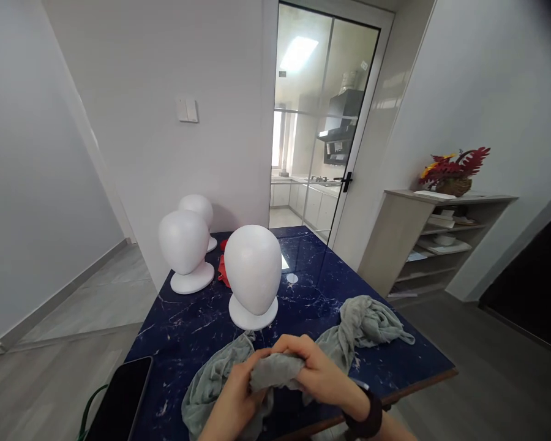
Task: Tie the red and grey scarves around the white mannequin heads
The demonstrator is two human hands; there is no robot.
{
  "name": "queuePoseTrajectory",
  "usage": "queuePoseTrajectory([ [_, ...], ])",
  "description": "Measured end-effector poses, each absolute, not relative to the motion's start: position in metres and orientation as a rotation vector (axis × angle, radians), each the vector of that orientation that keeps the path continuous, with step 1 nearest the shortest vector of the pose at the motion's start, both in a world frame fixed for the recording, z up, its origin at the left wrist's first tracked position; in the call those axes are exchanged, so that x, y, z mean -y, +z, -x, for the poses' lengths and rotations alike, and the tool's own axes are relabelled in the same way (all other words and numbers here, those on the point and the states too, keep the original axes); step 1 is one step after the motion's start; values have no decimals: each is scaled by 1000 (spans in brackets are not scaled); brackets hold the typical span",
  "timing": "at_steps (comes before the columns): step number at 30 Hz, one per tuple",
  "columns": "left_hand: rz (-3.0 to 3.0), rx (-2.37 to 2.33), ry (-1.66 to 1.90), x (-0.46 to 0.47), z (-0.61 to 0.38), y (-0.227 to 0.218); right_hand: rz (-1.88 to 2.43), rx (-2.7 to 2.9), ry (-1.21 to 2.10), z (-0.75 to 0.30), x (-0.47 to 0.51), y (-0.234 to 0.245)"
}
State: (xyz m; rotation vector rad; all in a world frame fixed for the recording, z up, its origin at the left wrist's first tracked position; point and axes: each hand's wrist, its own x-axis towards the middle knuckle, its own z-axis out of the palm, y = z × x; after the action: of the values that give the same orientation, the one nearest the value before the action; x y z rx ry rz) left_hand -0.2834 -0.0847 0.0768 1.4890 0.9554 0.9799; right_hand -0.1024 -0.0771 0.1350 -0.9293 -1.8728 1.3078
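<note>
Both my hands grip a grey-green scarf (278, 371) at the table's near edge. My left hand (239, 392) is closed around one side of a gathered section, and my right hand (313, 370) closes on the other side. To the left, part of the scarf lies bunched on the table; to the right, a twisted length runs out to a crumpled heap. Just beyond my hands stands a white foam mannequin head (252, 269) on a round base. The ends of my left fingers are partly hidden by the cloth.
Two more white heads, one nearer (184, 242) and one behind (196, 207), stand at the back left by the wall. Red cloth (223, 271) lies behind the front head. A phone (122, 398) with a green cable rests at the left edge of the dark blue marbled table (312, 306).
</note>
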Motion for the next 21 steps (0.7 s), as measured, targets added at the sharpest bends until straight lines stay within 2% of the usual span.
queuePoseTrajectory([
  [4, -1412, -917, 624, 86, 312, 74, 820, 1386, 1749, 77, 68, 145],
  [7, -1287, -737, 451, 89, 334, 75, 742, 1176, 1860, 52, 57, 149],
  [12, -1163, -521, 851, 78, 361, 91, 640, 1414, 1777, 8, 32, 137],
  [14, -1117, -450, 1010, 71, 367, 100, 753, 1518, 1688, 0, 26, 132],
  [18, -1114, -360, 1102, 64, 372, 113, 1115, 1699, 1355, 4, 22, 132],
  [21, -1075, -275, 1143, 61, 377, 112, 1150, 1747, 1230, 10, 19, 138],
])
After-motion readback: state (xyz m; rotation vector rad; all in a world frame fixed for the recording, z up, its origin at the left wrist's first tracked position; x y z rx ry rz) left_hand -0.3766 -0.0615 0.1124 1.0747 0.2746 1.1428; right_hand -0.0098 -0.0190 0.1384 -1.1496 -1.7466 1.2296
